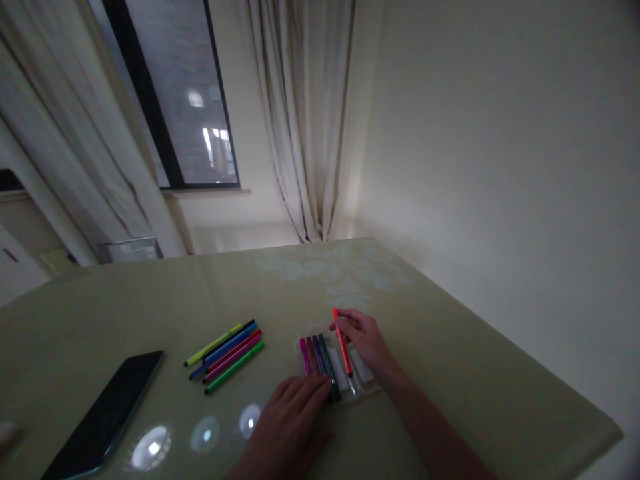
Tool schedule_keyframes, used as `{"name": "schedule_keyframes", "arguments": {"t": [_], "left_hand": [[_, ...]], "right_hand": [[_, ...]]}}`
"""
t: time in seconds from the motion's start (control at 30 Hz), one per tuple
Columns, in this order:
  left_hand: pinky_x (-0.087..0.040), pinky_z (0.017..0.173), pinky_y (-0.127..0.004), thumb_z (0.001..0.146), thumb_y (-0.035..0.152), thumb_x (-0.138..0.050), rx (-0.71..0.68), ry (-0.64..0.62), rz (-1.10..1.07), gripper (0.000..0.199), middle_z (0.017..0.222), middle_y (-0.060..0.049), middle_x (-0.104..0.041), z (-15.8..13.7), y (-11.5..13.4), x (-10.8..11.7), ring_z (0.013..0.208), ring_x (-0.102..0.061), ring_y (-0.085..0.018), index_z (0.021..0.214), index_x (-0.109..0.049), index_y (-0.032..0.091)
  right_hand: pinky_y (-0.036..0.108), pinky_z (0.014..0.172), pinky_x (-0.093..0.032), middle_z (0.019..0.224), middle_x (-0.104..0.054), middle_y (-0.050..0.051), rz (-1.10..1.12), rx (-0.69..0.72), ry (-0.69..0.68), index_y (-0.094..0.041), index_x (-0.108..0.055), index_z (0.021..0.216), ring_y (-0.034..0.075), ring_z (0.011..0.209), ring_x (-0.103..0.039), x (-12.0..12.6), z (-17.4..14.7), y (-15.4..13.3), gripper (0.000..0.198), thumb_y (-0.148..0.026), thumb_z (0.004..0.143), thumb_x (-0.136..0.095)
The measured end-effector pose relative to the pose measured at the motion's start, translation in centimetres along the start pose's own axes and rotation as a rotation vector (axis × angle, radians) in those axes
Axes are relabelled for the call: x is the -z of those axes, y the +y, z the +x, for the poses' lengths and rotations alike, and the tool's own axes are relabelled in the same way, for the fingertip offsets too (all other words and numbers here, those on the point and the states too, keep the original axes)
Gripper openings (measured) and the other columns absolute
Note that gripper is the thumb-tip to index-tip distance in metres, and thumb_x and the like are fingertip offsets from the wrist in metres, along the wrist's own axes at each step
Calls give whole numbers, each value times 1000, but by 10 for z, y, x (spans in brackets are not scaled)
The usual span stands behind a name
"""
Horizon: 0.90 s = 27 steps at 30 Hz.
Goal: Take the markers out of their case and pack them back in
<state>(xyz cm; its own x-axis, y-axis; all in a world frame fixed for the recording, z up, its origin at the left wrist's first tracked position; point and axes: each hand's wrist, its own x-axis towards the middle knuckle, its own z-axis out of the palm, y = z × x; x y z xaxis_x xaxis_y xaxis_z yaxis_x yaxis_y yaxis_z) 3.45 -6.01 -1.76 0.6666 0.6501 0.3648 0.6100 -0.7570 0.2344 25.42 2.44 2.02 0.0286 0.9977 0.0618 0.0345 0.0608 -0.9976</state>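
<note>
A slim, straight marker, bright orange-red, stands tilted over the clear plastic tray, its lower end within the tray's outline. Taking the tray as the dial's centre, the right hand is at two o'clock, thumb and fingers closed on the marker's upper part. The left hand, at seven, has bent fingers laid over the lower ends of the dark green pen and its neighbours; whether they grip, I can't tell. Loose pens lie at nine on the glossy tabletop. A black slab-like device, at eight, is cut off below.
</note>
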Motion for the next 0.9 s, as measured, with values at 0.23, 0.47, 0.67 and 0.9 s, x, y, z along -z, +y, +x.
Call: {"name": "schedule_keyframes", "arguments": {"t": [0.23,0.47,0.67,0.9], "left_hand": [[-53,98,-41,89,6,-64,66,-7,166,63,130,-5,-70,3,0,4,112,-66,-25,146,-50,28],[-50,101,-46,87,1,-62,72,-106,187,75,140,-5,-62,4,5,13,120,-61,-28,147,-47,43],[-48,101,-45,85,1,-62,94,-65,185,73,135,-5,-63,2,4,6,120,-60,-28,144,-51,43],[-51,97,-38,94,12,-60,87,29,127,55,129,-3,-66,-1,-12,8,113,-63,-23,142,-54,38]], "right_hand": [[34,75,-56,86,-76,5,-257,101,-105,-19,-69,117,21,80,-73,-14,-8,16,34,-30,85,-67],[33,80,-53,94,-77,7,-561,159,-87,-19,-74,106,21,83,-70,-16,-13,9,22,-19,84,-70],[31,82,-46,89,-73,5,-823,245,-93,-18,-75,83,22,89,-65,-14,-11,11,4,-15,83,-75],[29,80,-46,92,-72,6,-761,261,-104,-18,-76,84,20,87,-64,-11,-10,12,4,-15,85,-73]]}}
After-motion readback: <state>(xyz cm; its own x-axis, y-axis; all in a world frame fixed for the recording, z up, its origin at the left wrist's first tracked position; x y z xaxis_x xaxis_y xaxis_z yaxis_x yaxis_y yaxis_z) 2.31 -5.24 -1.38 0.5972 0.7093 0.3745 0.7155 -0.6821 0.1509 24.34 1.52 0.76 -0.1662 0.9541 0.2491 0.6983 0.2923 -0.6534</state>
